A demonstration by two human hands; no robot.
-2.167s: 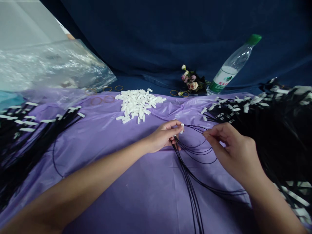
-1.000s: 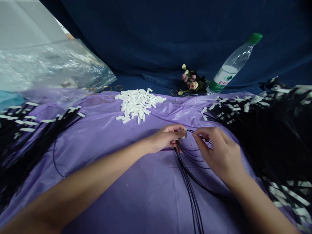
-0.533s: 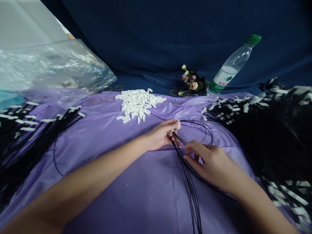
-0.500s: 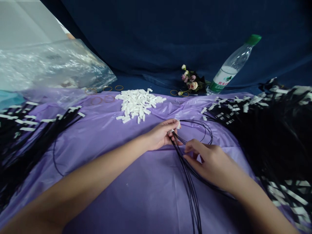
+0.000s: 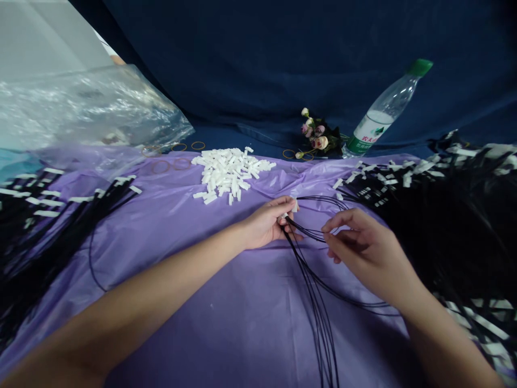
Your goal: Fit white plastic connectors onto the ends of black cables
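Note:
Near the middle of the view, my left hand (image 5: 270,222) is closed on a white connector (image 5: 294,205) at the end of thin black wires (image 5: 317,318). Some of these wires loop to the right, and others hang down towards the bottom edge. My right hand (image 5: 355,242) is at the right end of the loop, thumb and forefinger brought close together at the wires. Whether it grips a wire there is too small to tell. Behind my left hand lies a pile of small white connectors (image 5: 230,170) on the purple cover (image 5: 181,226).
Black wire bundles with white ends lie at the left (image 5: 60,242) and the right (image 5: 456,226). At the back stand a bottle (image 5: 371,126) and artificial flowers (image 5: 320,141). Rubber bands (image 5: 197,145) and a clear plastic bag (image 5: 92,108) are at the back left.
My right hand has moved right and slightly up, away from my left hand, along the wire loop. The hanging wires have spread apart a little. My left hand has hardly moved.

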